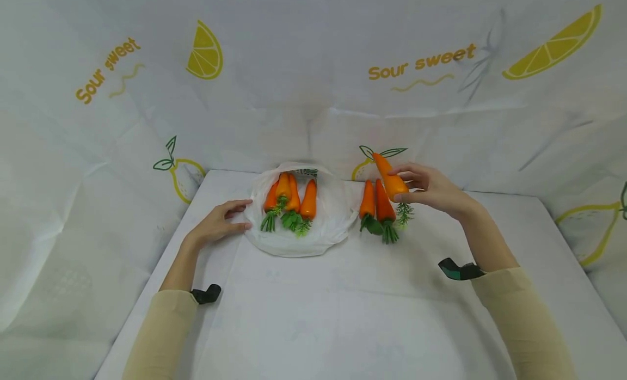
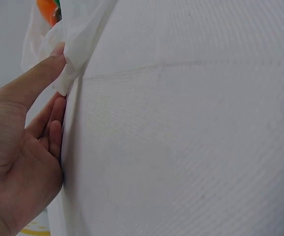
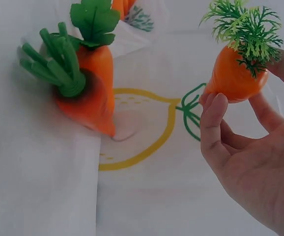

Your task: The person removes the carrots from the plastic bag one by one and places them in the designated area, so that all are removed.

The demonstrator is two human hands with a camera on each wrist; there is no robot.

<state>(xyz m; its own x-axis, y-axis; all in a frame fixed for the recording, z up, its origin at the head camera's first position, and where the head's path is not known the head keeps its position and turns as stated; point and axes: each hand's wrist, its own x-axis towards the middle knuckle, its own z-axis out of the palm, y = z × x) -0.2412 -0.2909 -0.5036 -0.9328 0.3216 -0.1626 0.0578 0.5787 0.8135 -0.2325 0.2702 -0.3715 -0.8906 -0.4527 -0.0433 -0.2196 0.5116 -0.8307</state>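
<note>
A white plastic bag [image 1: 299, 244] lies on the table with several orange carrots [image 1: 308, 200] in its mouth. At its left edge my left hand [image 1: 220, 222] pinches the plastic between thumb and fingers; the left wrist view shows the hand [image 2: 29, 123] low beside the table edge, gripping the bag [image 2: 80, 37]. My right hand [image 1: 431, 192] holds a carrot [image 1: 390, 178], its tip pointing up and its feathery leaves down. In the right wrist view the fingers of that hand [image 3: 255, 147] grip the carrot [image 3: 238, 76]. Two more carrots [image 1: 367, 199] [image 3: 95, 69] lie right of the bag.
A white cloth covers the table [image 1: 313, 314]. Behind it and at both sides rises a white sheet [image 1: 294, 97] printed with lemons and the words "Sour sweet". Dark bands [image 1: 207, 294] sit at both wrists.
</note>
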